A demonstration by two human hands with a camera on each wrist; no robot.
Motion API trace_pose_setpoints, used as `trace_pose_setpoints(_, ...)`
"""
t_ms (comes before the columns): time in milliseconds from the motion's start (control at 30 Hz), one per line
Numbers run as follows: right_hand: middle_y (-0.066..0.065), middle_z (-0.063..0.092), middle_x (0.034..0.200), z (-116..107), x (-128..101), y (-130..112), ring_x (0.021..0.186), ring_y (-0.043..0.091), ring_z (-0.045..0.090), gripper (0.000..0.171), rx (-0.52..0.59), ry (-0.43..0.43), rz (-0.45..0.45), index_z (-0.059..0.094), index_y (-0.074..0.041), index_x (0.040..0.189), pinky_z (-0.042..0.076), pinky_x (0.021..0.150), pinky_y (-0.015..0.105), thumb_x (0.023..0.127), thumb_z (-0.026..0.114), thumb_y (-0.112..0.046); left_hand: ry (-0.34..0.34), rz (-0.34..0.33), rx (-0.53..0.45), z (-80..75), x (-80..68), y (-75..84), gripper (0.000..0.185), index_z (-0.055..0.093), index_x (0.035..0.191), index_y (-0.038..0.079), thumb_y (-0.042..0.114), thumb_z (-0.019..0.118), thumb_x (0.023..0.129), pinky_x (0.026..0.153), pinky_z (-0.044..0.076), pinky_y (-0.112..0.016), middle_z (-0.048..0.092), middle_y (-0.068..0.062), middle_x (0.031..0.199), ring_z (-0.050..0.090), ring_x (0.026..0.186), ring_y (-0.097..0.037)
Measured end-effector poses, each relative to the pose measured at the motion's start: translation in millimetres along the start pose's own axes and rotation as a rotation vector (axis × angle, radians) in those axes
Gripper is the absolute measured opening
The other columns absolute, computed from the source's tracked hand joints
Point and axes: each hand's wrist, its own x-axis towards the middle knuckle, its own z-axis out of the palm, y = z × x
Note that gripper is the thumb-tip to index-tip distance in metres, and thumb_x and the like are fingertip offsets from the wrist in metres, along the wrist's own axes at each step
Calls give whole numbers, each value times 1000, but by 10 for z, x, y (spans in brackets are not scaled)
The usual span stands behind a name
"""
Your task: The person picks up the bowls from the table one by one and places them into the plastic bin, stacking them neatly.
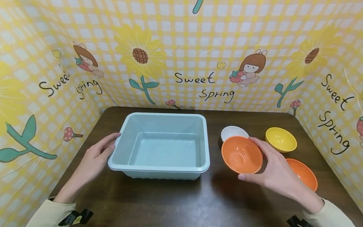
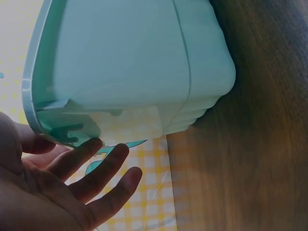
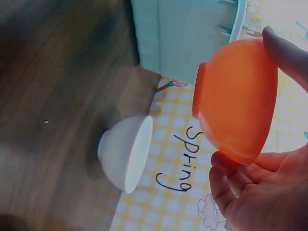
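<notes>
Your right hand (image 1: 276, 171) holds an orange bowl (image 1: 242, 154) by its rim, thumb on the near edge and fingers round the far edge, and the bowl is lifted clear of the dark wooden table (image 1: 170, 201); the right wrist view shows it tilted, with its foot off the wood and your thumb (image 3: 288, 53) and fingertips (image 3: 226, 180) clamped on opposite sides of the rim. It hangs just right of the pale green plastic tub (image 1: 161, 145), close to the tub's right wall but apart from it. Just behind the held bowl a small white bowl (image 1: 233, 132) stands upright on the table, partly hidden by it in the head view. Your left hand (image 1: 95, 159) lies flat against the tub's left side with its fingers straight and relaxed, fingertips at the rim; the left wrist view shows the fingers (image 2: 103, 166) spread open just under the tub's rim (image 2: 36, 96), gripping nothing. The tub sits upright in the middle of the table. Further right a yellow bowl (image 1: 281, 139) stands upright, well apart from the tub, and a second orange bowl (image 1: 303, 173) rests nearer you, partly behind your right wrist. A yellow checked backdrop (image 1: 181, 47) with sunflowers and the words "Sweet Spring" walls the table on three sides
</notes>
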Motion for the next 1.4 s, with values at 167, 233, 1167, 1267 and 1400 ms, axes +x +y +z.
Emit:
trace_pose_setpoints(167,4,56,146,-29,51,-45,123,26,57,114,-6,17,-20,46,-17,157,47,93,57,65,98,-59,-1,-4,-1,0,4,-6,45,48,158,10,20,46,114,80,48,-16,67,-20,138,60,109,5)
trace_pose_setpoints(233,6,56,147,-46,70,-67,124,28,56,114,-5,15,-18,45,-18,158,46,94,58,65,97,-59,-1,-4,3,-3,8,-6,45,48,158,10,20,46,114,80,47,-16,67,-20,137,61,109,5)
trace_pose_setpoints(1167,4,58,142,-157,411,-411,113,24,58,115,-9,9,-63,44,-20,159,47,90,52,65,95,-64,-3,9,-17,-13,4,-17,45,49,158,11,20,47,114,80,47,-14,65,-21,140,57,109,11)
trace_pose_setpoints(1267,2,57,142,-139,455,-441,114,23,58,114,13,-10,-73,44,-21,158,49,91,51,66,95,-64,-4,8,-16,-13,9,-19,45,49,158,11,21,47,114,81,47,-13,64,-21,141,56,111,12)
trace_pose_setpoints(1400,0,58,139,-101,514,-463,110,21,59,114,40,-30,-92,45,-19,157,52,87,49,65,95,-63,-2,9,-7,-15,7,-21,45,49,157,11,22,48,114,81,46,-13,64,-21,141,55,111,13)
